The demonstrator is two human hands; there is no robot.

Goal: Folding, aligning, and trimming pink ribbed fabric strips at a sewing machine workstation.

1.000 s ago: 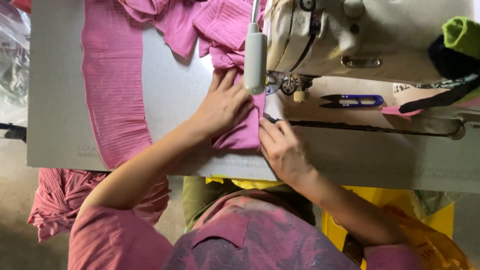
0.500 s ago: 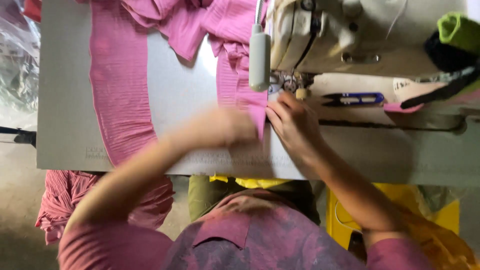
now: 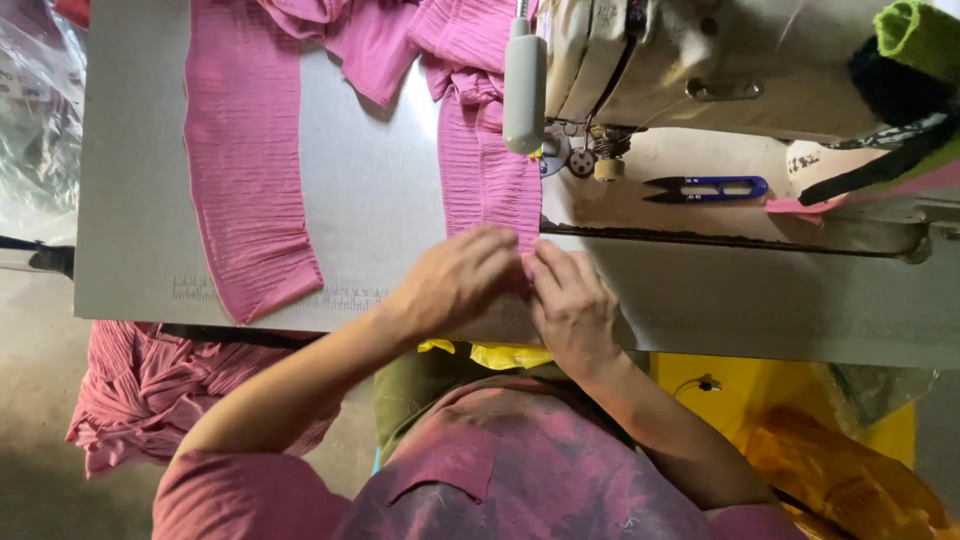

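Two hands meet at the near end of a pink strip of cloth (image 3: pixel 487 170) in the head view, which is the only one. The left hand (image 3: pixel 455 280) lies palm down, fingers (image 3: pixel 490 250) spread over the cloth's end, pressing it to the grey table (image 3: pixel 380 190). The right hand (image 3: pixel 572 305) sits just beside it, touching, with fingertips curled onto the same end; whether they pinch the cloth or only press it cannot be told, since the left hand covers the edge.

From the grip the strip runs straight away from the person, under a white handle (image 3: pixel 525 92) of the sewing machine (image 3: pixel 700 60), and bunches into a heap at the far edge. Off to the left of the grip, well apart, a second pink strip (image 3: pixel 245 170) lies flat on the table, its near end cut at a slant. To the right and beyond the grip, blue thread snips (image 3: pixel 708 188) rest on the machine bed. Below the table edge, left of the arms, more pink cloth (image 3: pixel 150 390) hangs in folds.
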